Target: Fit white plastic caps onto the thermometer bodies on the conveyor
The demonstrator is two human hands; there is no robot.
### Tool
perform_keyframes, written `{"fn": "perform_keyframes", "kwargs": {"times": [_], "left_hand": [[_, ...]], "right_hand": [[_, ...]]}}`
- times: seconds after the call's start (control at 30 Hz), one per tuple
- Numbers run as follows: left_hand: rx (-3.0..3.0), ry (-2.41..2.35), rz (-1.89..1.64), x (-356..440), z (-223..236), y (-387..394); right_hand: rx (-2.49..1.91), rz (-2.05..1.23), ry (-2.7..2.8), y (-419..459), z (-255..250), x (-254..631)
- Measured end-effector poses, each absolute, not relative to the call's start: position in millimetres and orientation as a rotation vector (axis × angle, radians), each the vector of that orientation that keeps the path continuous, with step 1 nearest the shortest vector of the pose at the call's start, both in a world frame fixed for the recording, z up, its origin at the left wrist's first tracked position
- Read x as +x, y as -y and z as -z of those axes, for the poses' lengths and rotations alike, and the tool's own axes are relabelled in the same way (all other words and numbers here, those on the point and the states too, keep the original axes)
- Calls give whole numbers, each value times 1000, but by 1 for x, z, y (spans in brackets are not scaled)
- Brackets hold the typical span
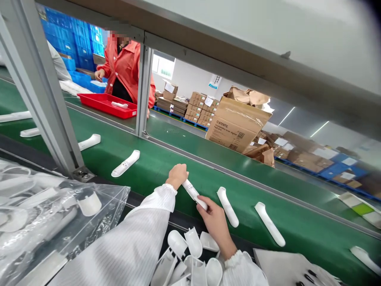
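Observation:
My left hand (pixel 177 175) is closed around the upper end of a white plastic thermometer shell (pixel 192 192) above the green conveyor belt (pixel 166 167). My right hand (pixel 214 220) pinches the lower end of the same shell with its fingers pressed together. Both arms wear white sleeves. Two similar white shells (pixel 228 207) (pixel 269 223) lie on the belt just right of my hands. A pile of small white plastic covers (pixel 190 254) sits below my hands at the bench edge.
More white shells (pixel 126 163) (pixel 89 142) lie along the belt to the left. A clear bag of white parts (pixel 44 210) sits at lower left beside a grey frame post (pixel 44 99). Across the belt a person in red (pixel 123 67) stands by a red tray (pixel 105 104). A cardboard box (pixel 236 123) stands behind.

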State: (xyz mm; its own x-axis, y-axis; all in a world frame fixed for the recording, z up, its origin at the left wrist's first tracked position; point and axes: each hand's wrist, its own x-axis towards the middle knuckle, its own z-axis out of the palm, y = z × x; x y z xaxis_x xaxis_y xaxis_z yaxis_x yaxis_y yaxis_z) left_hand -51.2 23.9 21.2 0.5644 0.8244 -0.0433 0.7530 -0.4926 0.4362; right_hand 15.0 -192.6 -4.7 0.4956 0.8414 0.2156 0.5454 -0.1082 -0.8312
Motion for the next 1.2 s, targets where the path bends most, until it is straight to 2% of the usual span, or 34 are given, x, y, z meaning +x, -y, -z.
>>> {"fn": "perform_keyframes", "kwargs": {"times": [0.2,0.33,0.4,0.73,1.2], "left_hand": [[2412,-1216,-192,-51,-24,-20],[2413,-1130,-207,-48,-21,-19],[2413,-1071,-218,-46,-19,-18],[2471,-934,-279,-42,-16,-14],[2466,-949,-274,-35,-16,-8]], "right_hand": [[-1822,-455,1035,195,7,27],[-1845,-274,1021,194,13,34],[-1830,-224,1066,193,14,32],[-1779,-376,1585,199,-1,11],[-1873,-243,1677,196,2,13]]}}
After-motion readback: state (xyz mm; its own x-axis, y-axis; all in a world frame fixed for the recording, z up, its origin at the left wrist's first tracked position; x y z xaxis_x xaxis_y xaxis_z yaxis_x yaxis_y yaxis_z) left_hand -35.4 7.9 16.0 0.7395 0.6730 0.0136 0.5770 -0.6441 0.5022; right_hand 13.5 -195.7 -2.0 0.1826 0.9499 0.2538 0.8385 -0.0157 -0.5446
